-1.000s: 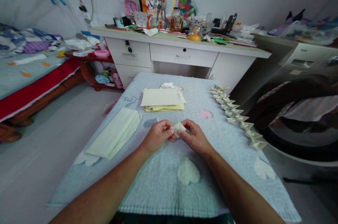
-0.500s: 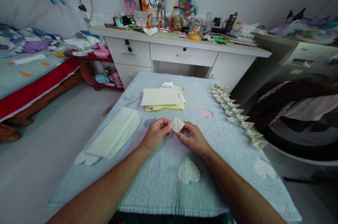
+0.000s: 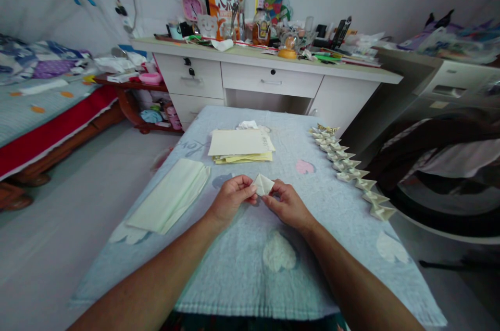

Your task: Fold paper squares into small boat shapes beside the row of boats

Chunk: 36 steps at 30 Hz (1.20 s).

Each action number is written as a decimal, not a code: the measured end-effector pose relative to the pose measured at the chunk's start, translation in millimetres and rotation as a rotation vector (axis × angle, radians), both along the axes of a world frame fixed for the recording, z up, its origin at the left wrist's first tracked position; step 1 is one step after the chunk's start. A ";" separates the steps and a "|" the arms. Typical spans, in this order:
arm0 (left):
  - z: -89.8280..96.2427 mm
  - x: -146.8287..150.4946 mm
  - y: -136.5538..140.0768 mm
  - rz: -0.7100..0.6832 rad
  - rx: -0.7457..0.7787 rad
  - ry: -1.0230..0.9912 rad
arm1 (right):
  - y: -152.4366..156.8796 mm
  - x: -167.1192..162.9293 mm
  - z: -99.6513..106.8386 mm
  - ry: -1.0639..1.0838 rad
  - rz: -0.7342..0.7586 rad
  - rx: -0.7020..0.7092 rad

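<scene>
Both my left hand (image 3: pixel 234 195) and right hand (image 3: pixel 288 203) pinch the small folded paper (image 3: pixel 264 184), so an uneven pull might tear it or skew its creases.

The folded paper diamond (image 3: pixel 264 185) is off-white; take it as the clock's hub. At eleven o'clock, a stack of paper sheets (image 3: pixel 237 142) shows cream on top, yellow below. The folded sheets (image 3: pixel 170 195) at nine are pale green. Between two and three, folded paper boats (image 3: pixel 346 163) are cream, while the printed boat (image 3: pixel 328 129) at two is yellowish with dark markings. Pale blue tablecloth (image 3: pixel 234 279), printed with hearts: white between five and six, pink at two. The washing machine (image 3: pixel 433 81) at two is grey.
</scene>
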State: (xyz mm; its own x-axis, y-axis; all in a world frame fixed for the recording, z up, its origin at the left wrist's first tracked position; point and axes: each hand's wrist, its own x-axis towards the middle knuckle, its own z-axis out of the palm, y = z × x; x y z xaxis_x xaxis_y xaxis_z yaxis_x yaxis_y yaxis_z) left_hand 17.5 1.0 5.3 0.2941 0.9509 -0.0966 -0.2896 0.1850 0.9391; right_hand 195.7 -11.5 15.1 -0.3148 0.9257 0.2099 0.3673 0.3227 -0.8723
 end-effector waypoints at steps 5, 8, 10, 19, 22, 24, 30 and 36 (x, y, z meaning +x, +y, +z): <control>0.4 0.8 -0.2 0.040 -0.004 -0.018 | 1.7 0.6 -2.0 0.206 0.114 -0.152; 0.6 1.7 -0.5 0.048 -0.003 -0.015 | 2.6 -1.7 -7.2 0.235 0.080 -0.161; 0.5 2.5 -1.0 0.037 0.006 0.007 | 2.8 -2.9 -10.2 0.170 0.019 -0.114; 3.4 -0.6 -1.8 0.089 0.231 0.307 | 1.9 -0.1 0.4 -0.214 -0.058 0.182; 4.4 -2.7 -0.8 0.068 0.242 0.342 | 1.4 -1.9 0.7 -0.265 -0.059 0.263; 3.8 -2.5 -0.4 0.055 0.233 0.335 | 1.2 -3.5 -0.7 -0.251 -0.087 0.283; -2.3 1.8 -0.7 0.025 0.355 0.443 | 1.3 -3.7 -3.9 -0.227 -0.091 0.322; -0.1 -0.2 -4.8 0.094 0.717 0.836 | 2.1 -1.4 -5.3 -0.577 -0.134 0.447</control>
State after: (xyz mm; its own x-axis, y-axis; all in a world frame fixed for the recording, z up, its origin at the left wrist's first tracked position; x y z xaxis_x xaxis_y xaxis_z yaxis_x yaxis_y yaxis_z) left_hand 17.3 -3.8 5.2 0.3170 0.8811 0.3510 0.5025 -0.4698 0.7258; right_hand 194.2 -9.5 9.8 -0.3796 0.8288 0.4111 0.7889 0.5221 -0.3241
